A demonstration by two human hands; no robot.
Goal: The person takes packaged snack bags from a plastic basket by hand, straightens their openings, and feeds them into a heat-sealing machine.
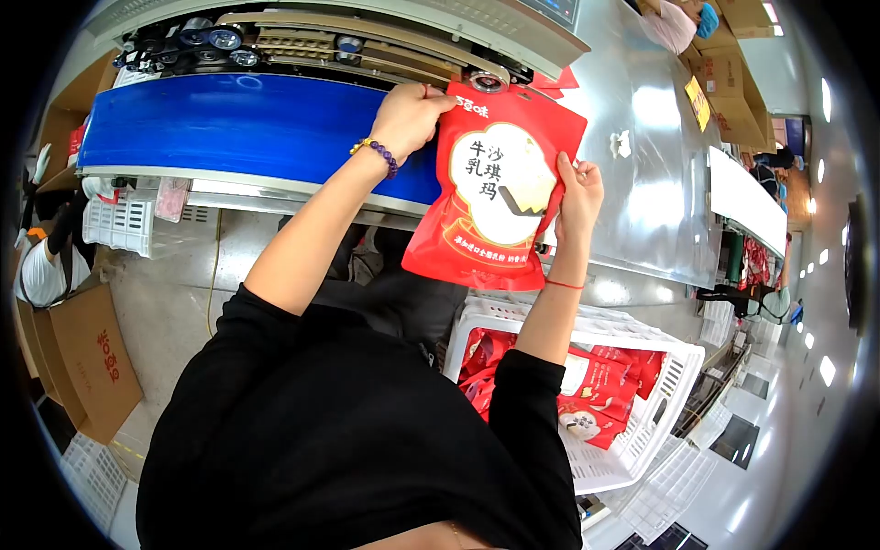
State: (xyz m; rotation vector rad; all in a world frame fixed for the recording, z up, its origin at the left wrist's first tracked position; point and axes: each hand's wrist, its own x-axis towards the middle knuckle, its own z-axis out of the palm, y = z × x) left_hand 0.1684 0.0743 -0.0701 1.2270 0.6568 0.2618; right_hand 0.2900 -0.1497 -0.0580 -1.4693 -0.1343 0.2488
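A red printed bag (500, 188) is held upright, its top edge at the sealing machine (367, 50). My left hand (410, 119) wears a beaded bracelet and pinches the bag's upper left corner above the blue conveyor belt (247, 124). On the bag's right side, my right hand (577, 194) grips the edge, thumb on the front. Behind the bag's top right corner shows another red piece (556, 82), mostly hidden. Below my right forearm stands a white crate (605, 467) holding several red bags (596, 394).
A metal table (642, 156) extends to the right of the machine. Cardboard boxes stand at the left (92, 357) and upper right (733, 92). A white basket (117, 226) is under the belt's left end. Other people are at the left (50, 266), upper right and far right.
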